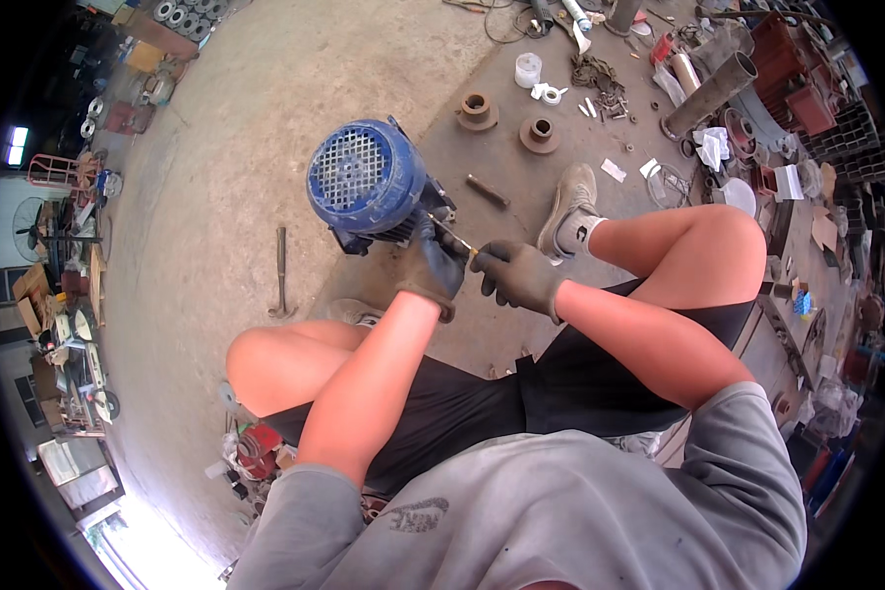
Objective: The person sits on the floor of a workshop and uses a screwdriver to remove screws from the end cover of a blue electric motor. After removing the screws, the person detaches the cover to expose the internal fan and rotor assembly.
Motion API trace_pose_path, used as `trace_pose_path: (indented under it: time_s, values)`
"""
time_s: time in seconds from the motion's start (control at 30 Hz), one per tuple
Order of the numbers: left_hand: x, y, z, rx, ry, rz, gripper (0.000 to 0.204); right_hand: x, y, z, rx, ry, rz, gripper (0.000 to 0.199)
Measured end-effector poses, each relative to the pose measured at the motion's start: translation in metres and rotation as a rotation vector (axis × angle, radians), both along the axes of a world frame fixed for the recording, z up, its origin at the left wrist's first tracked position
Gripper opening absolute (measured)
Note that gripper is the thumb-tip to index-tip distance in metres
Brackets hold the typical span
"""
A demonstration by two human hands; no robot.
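Note:
A blue electric motor (366, 182) stands on the floor in front of me, its round grille facing up. My left hand (435, 264), in a dark glove, is closed against the motor's near right side; some of its fingers are hidden there. My right hand (521, 273), also gloved, is closed around the yellowish handle of a screwdriver (452, 233). The thin shaft points up and left, and its tip is by the dark part on the motor's right side, close to my left fingers. What the tip touches is too small to make out.
A hammer (281, 270) lies left of the motor. On the right are a short metal bar (488, 191) and two rusty flanged hubs (477, 112). Beyond them are a clear plastic tub (528, 69), loose bolts (614, 105) and a leaning steel pipe (708, 95).

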State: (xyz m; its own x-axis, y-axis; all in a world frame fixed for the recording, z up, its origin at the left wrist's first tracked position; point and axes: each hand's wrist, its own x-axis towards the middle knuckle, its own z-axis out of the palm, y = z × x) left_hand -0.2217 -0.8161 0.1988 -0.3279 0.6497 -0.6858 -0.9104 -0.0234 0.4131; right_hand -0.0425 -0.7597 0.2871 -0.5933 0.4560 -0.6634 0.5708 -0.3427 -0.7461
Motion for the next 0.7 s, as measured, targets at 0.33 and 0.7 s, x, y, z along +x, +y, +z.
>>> trace_pose_path:
  time_s: [0.33,0.7]
  values:
    - [-0.010,0.027,-0.006,0.096,-0.024,0.064,0.030,-0.021,0.034,-0.027,0.399,-0.006,0.121,0.036]
    - [-0.007,0.023,0.006,-0.001,-0.021,0.101,0.022,-0.023,0.042,-0.026,0.638,-0.072,0.199,0.032]
